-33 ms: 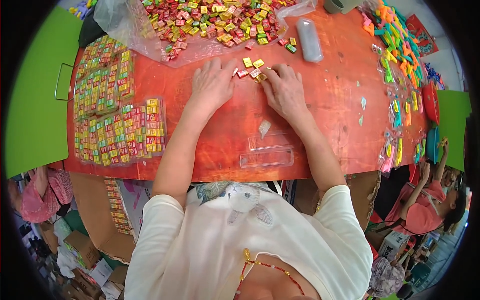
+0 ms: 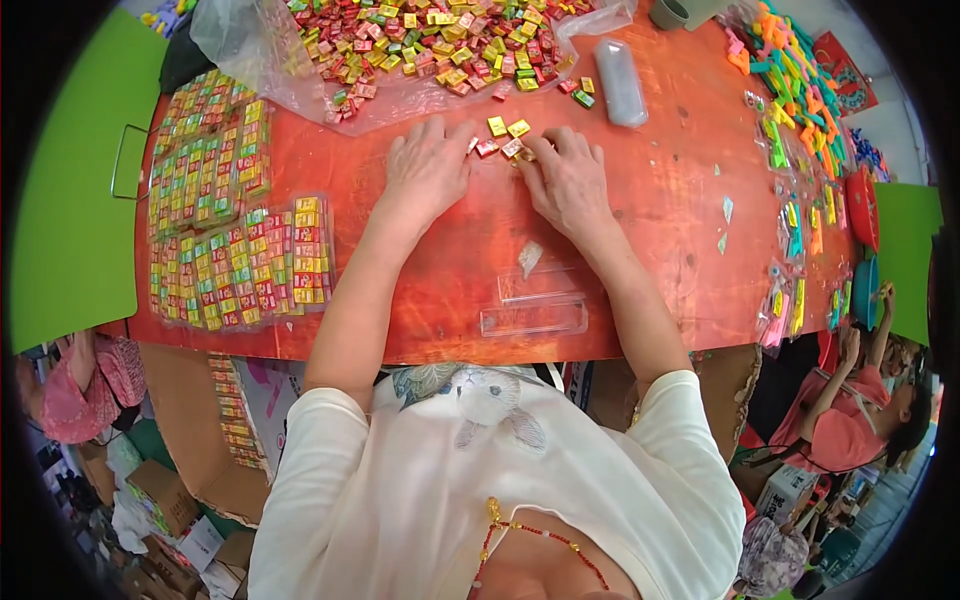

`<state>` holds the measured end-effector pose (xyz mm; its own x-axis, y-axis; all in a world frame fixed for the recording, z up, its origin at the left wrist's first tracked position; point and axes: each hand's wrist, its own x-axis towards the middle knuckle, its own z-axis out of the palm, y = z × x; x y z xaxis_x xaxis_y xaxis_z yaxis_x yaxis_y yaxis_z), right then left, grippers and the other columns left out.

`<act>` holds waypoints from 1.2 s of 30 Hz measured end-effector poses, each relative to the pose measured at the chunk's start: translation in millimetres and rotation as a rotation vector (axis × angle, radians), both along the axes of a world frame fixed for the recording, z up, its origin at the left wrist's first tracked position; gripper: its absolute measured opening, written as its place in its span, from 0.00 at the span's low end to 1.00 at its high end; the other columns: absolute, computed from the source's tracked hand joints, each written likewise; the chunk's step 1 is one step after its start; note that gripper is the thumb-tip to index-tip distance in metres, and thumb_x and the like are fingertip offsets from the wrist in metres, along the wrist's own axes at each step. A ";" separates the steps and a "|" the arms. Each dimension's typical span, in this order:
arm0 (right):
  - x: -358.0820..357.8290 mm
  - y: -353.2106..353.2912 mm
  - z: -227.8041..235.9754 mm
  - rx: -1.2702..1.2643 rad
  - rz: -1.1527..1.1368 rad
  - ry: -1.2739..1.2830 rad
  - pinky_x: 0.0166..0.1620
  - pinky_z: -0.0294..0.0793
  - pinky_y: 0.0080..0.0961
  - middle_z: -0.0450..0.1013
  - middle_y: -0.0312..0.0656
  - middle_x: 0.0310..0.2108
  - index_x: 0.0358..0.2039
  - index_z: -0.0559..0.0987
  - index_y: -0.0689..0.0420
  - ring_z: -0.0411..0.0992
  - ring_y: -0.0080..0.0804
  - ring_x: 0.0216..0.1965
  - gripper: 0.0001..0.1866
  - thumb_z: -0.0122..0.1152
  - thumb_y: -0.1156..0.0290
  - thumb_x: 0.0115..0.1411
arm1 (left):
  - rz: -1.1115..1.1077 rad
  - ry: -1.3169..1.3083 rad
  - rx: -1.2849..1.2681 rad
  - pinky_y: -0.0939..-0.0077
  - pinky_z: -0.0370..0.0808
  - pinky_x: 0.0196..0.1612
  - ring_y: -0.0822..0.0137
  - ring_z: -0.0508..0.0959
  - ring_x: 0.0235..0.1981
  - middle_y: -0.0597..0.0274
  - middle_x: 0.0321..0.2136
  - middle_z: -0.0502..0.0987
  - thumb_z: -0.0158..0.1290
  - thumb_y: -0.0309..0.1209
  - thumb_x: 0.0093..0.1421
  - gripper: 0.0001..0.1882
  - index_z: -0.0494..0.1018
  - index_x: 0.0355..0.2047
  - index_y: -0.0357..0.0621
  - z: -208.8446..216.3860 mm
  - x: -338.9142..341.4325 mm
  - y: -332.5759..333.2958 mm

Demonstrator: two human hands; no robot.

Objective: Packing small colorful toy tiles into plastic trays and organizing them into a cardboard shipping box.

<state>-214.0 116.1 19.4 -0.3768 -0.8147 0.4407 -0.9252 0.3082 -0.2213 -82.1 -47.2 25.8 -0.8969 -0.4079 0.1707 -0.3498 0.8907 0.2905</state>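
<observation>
Orange desk (image 2: 660, 190). Far edge: clear plastic sheet (image 2: 250, 50) under a big heap of small coloured packets (image 2: 430, 40). Left side: filled clear trays (image 2: 235, 265) of sorted packets in rows, more behind them. Near edge: two empty clear trays (image 2: 535, 300), one just behind the other. Clear capsule-shaped case (image 2: 620, 80) far right of centre. Right edge: bright plastic toys in bags (image 2: 800, 90). Green panel (image 2: 70, 200) left of desk. Cardboard boxes (image 2: 170, 490) on the floor, lower left.

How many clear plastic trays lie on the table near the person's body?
2: one empty clear tray at the table's near edge, another just beyond it, beside the right forearm. More may be hidden.
</observation>
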 end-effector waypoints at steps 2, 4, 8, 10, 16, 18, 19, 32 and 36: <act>2.2 -11.4 0.3 0.011 -0.048 0.040 0.46 0.64 0.37 0.71 0.39 0.38 0.41 0.79 0.52 0.70 0.38 0.42 0.13 0.64 0.61 0.57 | -0.020 -0.061 -0.017 0.52 0.73 0.46 0.51 0.76 0.47 0.51 0.40 0.74 0.53 0.31 0.58 0.16 0.73 0.47 0.46 -2.3 -3.7 -2.6; 3.1 -22.7 1.0 0.063 -0.043 0.050 0.46 0.64 0.38 0.71 0.40 0.38 0.41 0.79 0.52 0.70 0.38 0.43 0.13 0.64 0.62 0.56 | -0.013 -0.054 -0.019 0.52 0.74 0.45 0.50 0.77 0.46 0.50 0.40 0.75 0.53 0.30 0.58 0.15 0.73 0.46 0.45 -5.7 -7.8 -6.6; 7.0 -33.6 -5.7 0.074 0.029 0.067 0.48 0.63 0.39 0.70 0.38 0.37 0.40 0.79 0.50 0.69 0.37 0.43 0.13 0.65 0.64 0.55 | 0.006 0.007 0.007 0.53 0.76 0.41 0.48 0.76 0.43 0.50 0.37 0.74 0.57 0.31 0.58 0.12 0.71 0.42 0.45 -13.1 -8.0 -7.6; 7.3 -34.4 -8.4 0.026 0.088 0.057 0.48 0.63 0.40 0.70 0.38 0.37 0.41 0.80 0.50 0.69 0.37 0.43 0.13 0.65 0.64 0.55 | 0.006 -0.001 0.004 0.53 0.76 0.40 0.48 0.76 0.42 0.51 0.37 0.74 0.57 0.31 0.58 0.12 0.71 0.42 0.45 -14.2 -4.3 -5.6; 2.9 -17.2 -0.3 -0.001 0.172 -0.075 0.48 0.62 0.39 0.71 0.38 0.40 0.44 0.80 0.50 0.69 0.37 0.43 0.16 0.66 0.66 0.54 | -0.004 0.034 0.056 0.53 0.76 0.41 0.48 0.77 0.42 0.51 0.36 0.74 0.56 0.31 0.58 0.13 0.72 0.44 0.47 -7.1 10.5 6.4; -2.4 -17.2 2.0 0.008 0.037 0.011 0.48 0.62 0.39 0.71 0.38 0.40 0.44 0.80 0.49 0.69 0.37 0.44 0.16 0.67 0.65 0.54 | 0.010 0.070 0.109 0.54 0.76 0.41 0.49 0.77 0.42 0.51 0.36 0.74 0.56 0.31 0.58 0.14 0.72 0.44 0.47 -0.9 4.5 4.5; -4.5 -17.6 1.4 0.033 0.014 0.046 0.48 0.62 0.38 0.72 0.38 0.40 0.43 0.80 0.49 0.69 0.37 0.44 0.15 0.67 0.64 0.54 | -0.024 0.130 0.096 0.53 0.75 0.42 0.48 0.77 0.42 0.49 0.36 0.74 0.56 0.32 0.57 0.13 0.74 0.43 0.45 0.3 -8.1 -0.4; 5.3 -8.1 -2.4 0.038 0.094 0.018 0.51 0.62 0.40 0.71 0.38 0.39 0.39 0.81 0.49 0.69 0.37 0.44 0.10 0.66 0.66 0.55 | 0.100 0.007 0.010 0.53 0.72 0.43 0.51 0.76 0.45 0.52 0.38 0.75 0.57 0.33 0.56 0.13 0.75 0.42 0.48 -5.6 11.6 -8.9; 10.2 -4.3 4.1 0.060 0.121 -0.028 0.52 0.62 0.40 0.71 0.39 0.41 0.42 0.80 0.49 0.69 0.38 0.45 0.13 0.66 0.66 0.55 | 0.078 -0.041 0.009 0.53 0.72 0.43 0.51 0.76 0.45 0.53 0.39 0.74 0.59 0.35 0.56 0.13 0.75 0.41 0.46 2.7 29.4 4.5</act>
<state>-203.8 111.8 23.5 -0.2857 -0.8797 0.3803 -0.9501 0.2081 -0.2324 -52.7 -42.7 28.5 -0.8684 -0.4783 0.1310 -0.4299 0.8577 0.2821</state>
